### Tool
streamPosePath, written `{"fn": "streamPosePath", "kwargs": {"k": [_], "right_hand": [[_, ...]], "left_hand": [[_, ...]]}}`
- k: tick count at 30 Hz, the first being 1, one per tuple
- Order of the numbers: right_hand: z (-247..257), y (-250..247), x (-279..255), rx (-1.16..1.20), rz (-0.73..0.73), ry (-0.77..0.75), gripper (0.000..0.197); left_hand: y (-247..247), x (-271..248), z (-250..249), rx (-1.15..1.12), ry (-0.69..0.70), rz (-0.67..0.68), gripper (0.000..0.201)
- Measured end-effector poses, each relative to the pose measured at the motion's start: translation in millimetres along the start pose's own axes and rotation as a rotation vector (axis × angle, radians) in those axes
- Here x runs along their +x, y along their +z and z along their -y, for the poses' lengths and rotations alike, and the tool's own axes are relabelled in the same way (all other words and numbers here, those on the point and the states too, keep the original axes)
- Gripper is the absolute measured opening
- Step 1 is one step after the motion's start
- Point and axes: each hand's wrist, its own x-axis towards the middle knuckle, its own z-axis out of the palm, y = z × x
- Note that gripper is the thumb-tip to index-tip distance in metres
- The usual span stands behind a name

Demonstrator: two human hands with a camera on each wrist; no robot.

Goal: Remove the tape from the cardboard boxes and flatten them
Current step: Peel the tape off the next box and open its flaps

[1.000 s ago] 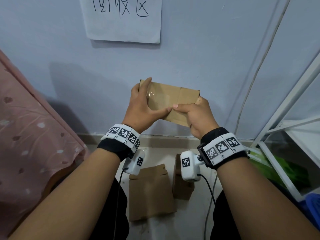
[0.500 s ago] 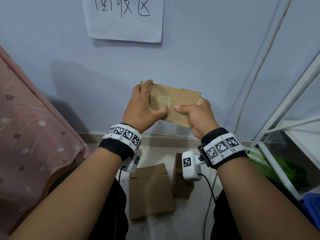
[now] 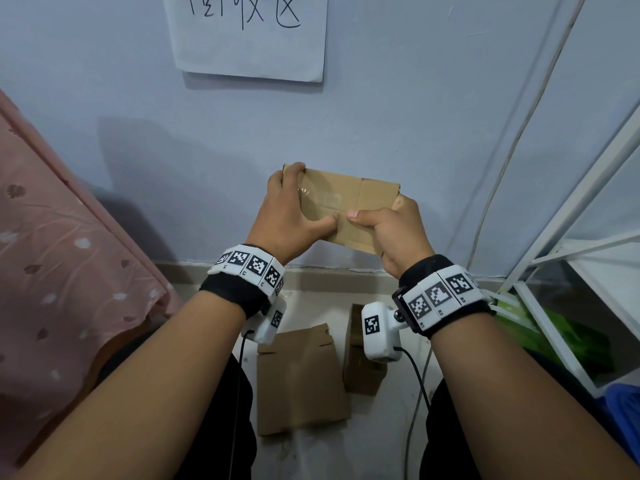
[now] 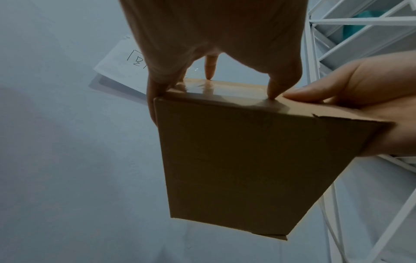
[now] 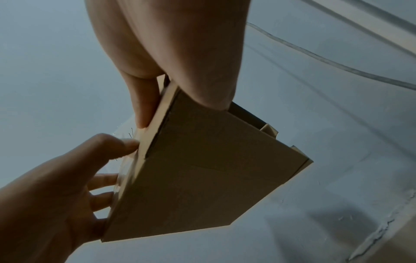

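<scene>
A small brown cardboard box [image 3: 360, 206] is held up in front of the wall, its taped face toward me. Clear tape [image 3: 320, 197] shines across that face and also in the left wrist view, clear tape [image 4: 202, 87]. My left hand [image 3: 291, 211] grips the box's left end, fingers over the top edge, thumb on the taped face. My right hand [image 3: 391, 230] grips the right end, thumb tip beside the left thumb. The box [image 4: 236, 160] shows a plain side in the left wrist view. In the right wrist view the box [image 5: 202, 169] has loose flaps at its far end.
A flattened cardboard box [image 3: 301, 379] and a standing box [image 3: 360, 372] lie on the floor between my knees. A white metal rack [image 3: 571, 244] stands at right, pink cloth [image 3: 52, 254] at left. A paper sign [image 3: 249, 32] hangs on the wall; a cable [image 3: 502, 161] runs down it.
My left fingers have slid toward the box's upper left corner, uncovering more of the taped face. Both thumbs stay close together at the middle. The box has hardly moved.
</scene>
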Motion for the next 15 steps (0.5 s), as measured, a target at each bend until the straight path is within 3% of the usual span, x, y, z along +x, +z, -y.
{"fn": "streamPosePath", "kwargs": {"k": [15], "right_hand": [[3,1,-3,-0.001,-0.009,-0.039,0.036]], "left_hand": [[7,-3,5,-0.127,0.016,-0.008,0.088]]}}
